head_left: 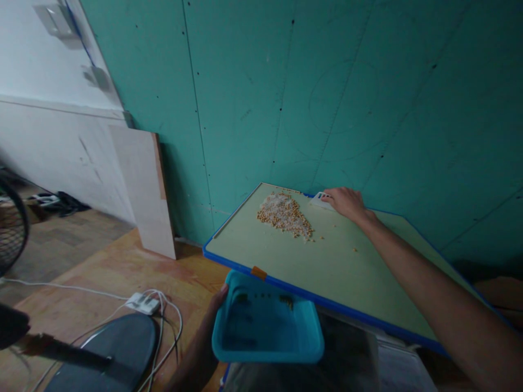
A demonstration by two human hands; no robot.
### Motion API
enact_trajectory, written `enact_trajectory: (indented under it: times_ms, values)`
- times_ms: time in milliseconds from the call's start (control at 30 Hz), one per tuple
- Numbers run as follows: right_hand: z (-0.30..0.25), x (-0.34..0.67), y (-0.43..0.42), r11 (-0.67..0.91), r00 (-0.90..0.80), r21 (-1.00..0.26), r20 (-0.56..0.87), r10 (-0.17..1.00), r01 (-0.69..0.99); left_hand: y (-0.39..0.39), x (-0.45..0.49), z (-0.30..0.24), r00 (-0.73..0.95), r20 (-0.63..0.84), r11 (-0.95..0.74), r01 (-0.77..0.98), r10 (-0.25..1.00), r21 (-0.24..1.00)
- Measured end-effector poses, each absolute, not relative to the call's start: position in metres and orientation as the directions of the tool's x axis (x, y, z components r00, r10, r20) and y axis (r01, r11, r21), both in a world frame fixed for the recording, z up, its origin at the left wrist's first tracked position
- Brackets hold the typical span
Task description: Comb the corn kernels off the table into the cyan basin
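My left hand [210,321] grips the left side of a teal plastic basin [267,356], held just under the near edge of the table. A few small bits lie inside the basin, too small to name. At the far edge of the pale, blue-rimmed tabletop [322,272], my right hand [347,201] is closed on a flat white scraper [319,200] with slots in it. To the left of the scraper lies a pile of yellow beans mixed with white grains [284,215]. Some stray beans [355,250] are scattered nearer to me.
A green wall [245,109] rises right behind the table. On the wooden floor at left are a fan's round base [118,348], a power strip [143,303] and looping white cables. A pale board [145,190] leans against the wall. Orange tape [259,272] marks the table's near edge.
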State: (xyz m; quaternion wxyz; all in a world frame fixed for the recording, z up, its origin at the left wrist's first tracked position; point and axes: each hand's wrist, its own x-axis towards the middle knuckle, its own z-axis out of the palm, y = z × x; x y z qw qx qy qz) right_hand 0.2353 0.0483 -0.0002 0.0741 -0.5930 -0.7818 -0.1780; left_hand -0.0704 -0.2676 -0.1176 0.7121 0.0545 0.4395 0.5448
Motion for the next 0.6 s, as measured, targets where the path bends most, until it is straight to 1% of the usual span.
enact_trajectory:
  times_ms: [133,367,600]
  values:
    - [0.001,0.231,0.046,0.260,-0.311,0.199,0.298,0.903,0.945,-0.266,-0.069,-0.120,0.030,-0.579,0.410,-0.736,0.815,0.539]
    - [0.007,0.235,0.035,0.298,-0.345,0.199,0.268,0.900,0.933,-0.267,-0.067,-0.113,-0.004,-0.573,0.392,-0.726,0.819,0.565]
    - [0.012,0.244,0.006,0.366,-0.415,0.218,0.255,0.874,0.905,-0.265,-0.064,-0.126,0.055,-0.565,0.432,-0.706,0.823,0.561]
